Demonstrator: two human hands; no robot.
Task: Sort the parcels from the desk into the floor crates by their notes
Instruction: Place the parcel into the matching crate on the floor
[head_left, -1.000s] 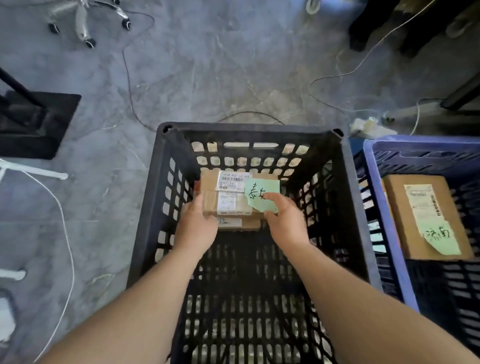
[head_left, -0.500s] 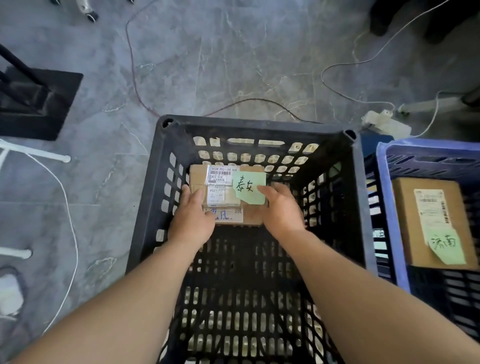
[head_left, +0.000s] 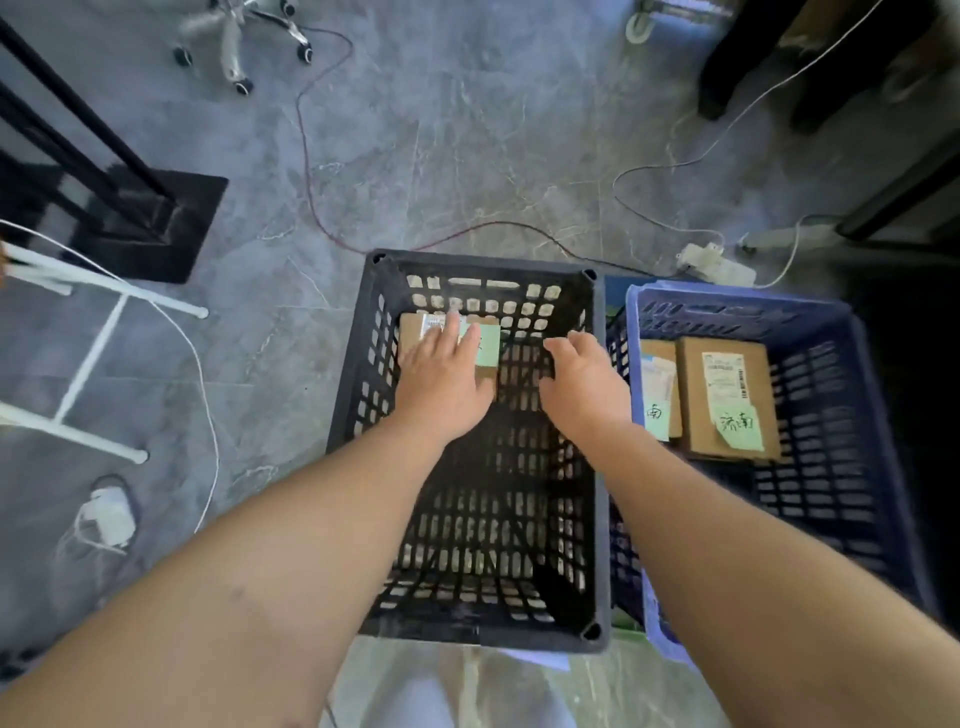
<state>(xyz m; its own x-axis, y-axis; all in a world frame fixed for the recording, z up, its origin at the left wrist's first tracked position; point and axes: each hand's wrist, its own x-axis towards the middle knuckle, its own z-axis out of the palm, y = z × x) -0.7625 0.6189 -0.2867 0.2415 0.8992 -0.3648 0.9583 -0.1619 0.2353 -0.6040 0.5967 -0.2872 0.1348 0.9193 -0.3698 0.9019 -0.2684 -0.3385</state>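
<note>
A black crate (head_left: 601, 467) stands on the floor below me. In its far left corner lies a cardboard parcel (head_left: 413, 332) with a white label and a green note (head_left: 489, 344). My left hand (head_left: 441, 376) lies above that parcel with straight fingers, covering much of it; whether it touches I cannot tell. My right hand (head_left: 584, 384) hovers to the right of the parcel, fingers loosely bent, holding nothing. To the right, a blue crate (head_left: 878, 415) holds two cardboard parcels (head_left: 727, 384) with green notes.
Cables run across the grey floor behind the crates. A white power strip (head_left: 714, 262) lies behind the blue crate. A white rack (head_left: 93, 353) and a black stand base (head_left: 150, 223) are on the left, a chair base (head_left: 239, 31) far back.
Both hands have let go of the parcel, which now lies in the crate's far left corner. My right hand has drawn away to the right. The view has risen and pulled back.
</note>
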